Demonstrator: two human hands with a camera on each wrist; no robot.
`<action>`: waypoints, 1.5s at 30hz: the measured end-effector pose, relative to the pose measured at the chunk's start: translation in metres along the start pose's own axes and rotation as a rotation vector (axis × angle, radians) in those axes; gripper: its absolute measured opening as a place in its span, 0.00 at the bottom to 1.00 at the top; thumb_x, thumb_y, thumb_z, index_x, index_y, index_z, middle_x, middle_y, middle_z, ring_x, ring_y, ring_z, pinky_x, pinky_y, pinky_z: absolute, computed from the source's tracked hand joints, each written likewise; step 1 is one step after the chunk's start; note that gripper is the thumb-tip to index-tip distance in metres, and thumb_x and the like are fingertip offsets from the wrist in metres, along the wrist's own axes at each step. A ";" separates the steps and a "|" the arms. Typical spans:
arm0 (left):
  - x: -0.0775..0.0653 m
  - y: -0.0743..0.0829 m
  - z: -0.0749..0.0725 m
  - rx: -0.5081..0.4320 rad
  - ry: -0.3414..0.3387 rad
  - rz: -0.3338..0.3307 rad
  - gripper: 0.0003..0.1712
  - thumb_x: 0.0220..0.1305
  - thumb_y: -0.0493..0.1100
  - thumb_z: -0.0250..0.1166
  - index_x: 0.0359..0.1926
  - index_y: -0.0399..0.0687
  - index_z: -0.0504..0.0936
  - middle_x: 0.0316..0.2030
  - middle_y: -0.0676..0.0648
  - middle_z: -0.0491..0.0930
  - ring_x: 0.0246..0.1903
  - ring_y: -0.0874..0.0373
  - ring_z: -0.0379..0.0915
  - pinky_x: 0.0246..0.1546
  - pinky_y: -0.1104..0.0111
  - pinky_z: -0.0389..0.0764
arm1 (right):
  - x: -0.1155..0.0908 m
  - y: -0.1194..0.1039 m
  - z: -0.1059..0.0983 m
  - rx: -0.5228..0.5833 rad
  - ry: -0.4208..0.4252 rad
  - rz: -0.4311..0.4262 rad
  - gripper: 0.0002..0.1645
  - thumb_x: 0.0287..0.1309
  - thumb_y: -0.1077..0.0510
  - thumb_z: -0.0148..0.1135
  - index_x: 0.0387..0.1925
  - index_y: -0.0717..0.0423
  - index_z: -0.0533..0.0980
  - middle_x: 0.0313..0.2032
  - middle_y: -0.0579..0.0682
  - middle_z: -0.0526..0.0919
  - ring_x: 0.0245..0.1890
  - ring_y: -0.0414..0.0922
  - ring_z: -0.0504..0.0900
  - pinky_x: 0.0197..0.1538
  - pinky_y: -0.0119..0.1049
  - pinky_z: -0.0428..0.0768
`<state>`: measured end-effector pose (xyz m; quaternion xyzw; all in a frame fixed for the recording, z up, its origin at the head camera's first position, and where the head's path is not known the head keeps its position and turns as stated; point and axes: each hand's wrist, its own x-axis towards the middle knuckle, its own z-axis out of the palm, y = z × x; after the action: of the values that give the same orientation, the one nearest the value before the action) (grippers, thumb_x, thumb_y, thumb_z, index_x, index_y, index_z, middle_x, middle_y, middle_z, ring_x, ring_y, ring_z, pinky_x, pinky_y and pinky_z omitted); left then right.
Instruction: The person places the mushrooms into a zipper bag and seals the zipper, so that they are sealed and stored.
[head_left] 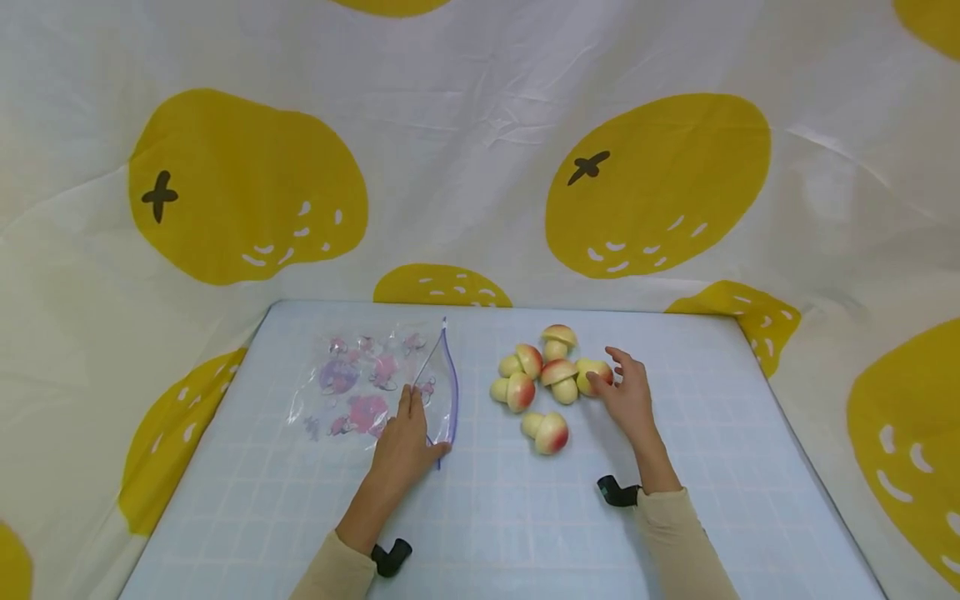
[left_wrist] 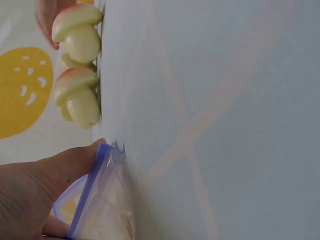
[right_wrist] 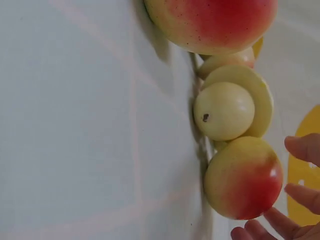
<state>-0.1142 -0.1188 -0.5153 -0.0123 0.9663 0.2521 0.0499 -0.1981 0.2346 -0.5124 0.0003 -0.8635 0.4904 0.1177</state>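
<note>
My left hand (head_left: 402, 446) holds the mouth of a clear zip bag (head_left: 337, 417) with pink and purple prints, which lies flat on the left of the table. In the left wrist view, the thumb is at one end of the bag's blue zip strip (left_wrist: 90, 192); the lips stand apart. Several cream toy mushrooms (head_left: 517, 390) with reddish caps lie right of the bag. Fingers spread, my right hand (head_left: 628, 400) reaches around the rightmost mushroom (head_left: 592, 377). In the right wrist view the fingertips are beside its red side (right_wrist: 245, 180); whether they touch it is unclear.
The table (head_left: 510, 533) has a pale blue checked cover. A white cloth with yellow fruit prints (head_left: 465, 167) hangs behind it and at both sides. One mushroom (head_left: 547, 433) lies nearer the front, apart from the cluster. Black wrist devices (head_left: 618, 492) sit by both wrists.
</note>
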 end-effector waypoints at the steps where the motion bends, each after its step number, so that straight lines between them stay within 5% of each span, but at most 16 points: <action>1: 0.000 0.000 0.000 -0.001 -0.002 -0.001 0.64 0.53 0.51 0.79 0.76 0.28 0.48 0.76 0.31 0.45 0.58 0.26 0.68 0.54 0.43 0.75 | 0.000 0.002 0.000 0.000 -0.017 0.023 0.35 0.58 0.64 0.70 0.65 0.68 0.68 0.59 0.72 0.69 0.54 0.67 0.71 0.53 0.58 0.75; 17: 0.002 0.001 -0.002 -0.004 -0.011 -0.006 0.63 0.53 0.51 0.79 0.75 0.27 0.50 0.76 0.31 0.46 0.59 0.26 0.67 0.55 0.42 0.74 | -0.001 0.014 0.004 0.047 -0.072 0.201 0.40 0.61 0.57 0.70 0.69 0.66 0.63 0.60 0.70 0.68 0.57 0.66 0.72 0.60 0.53 0.71; 30: 0.000 0.001 -0.002 0.010 -0.015 -0.004 0.62 0.54 0.50 0.78 0.75 0.26 0.50 0.75 0.29 0.46 0.58 0.26 0.69 0.54 0.43 0.75 | -0.005 0.011 0.002 0.102 -0.033 0.287 0.42 0.61 0.55 0.70 0.71 0.63 0.62 0.61 0.67 0.70 0.59 0.62 0.72 0.60 0.52 0.71; 39: 0.001 0.002 -0.002 -0.005 -0.019 -0.016 0.63 0.53 0.51 0.79 0.75 0.27 0.48 0.76 0.30 0.45 0.58 0.27 0.68 0.55 0.43 0.74 | -0.007 -0.002 -0.006 0.122 -0.007 0.249 0.42 0.61 0.54 0.71 0.71 0.61 0.63 0.63 0.63 0.70 0.60 0.57 0.71 0.59 0.49 0.72; 45: 0.000 0.002 -0.002 -0.001 -0.021 -0.025 0.64 0.53 0.51 0.79 0.76 0.28 0.48 0.76 0.30 0.45 0.59 0.27 0.68 0.55 0.44 0.74 | -0.010 -0.020 -0.009 0.137 0.005 0.194 0.40 0.61 0.56 0.71 0.69 0.62 0.64 0.63 0.62 0.72 0.58 0.55 0.71 0.52 0.32 0.73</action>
<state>-0.1149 -0.1179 -0.5124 -0.0218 0.9654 0.2522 0.0632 -0.1840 0.2303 -0.4930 -0.0766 -0.8237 0.5572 0.0715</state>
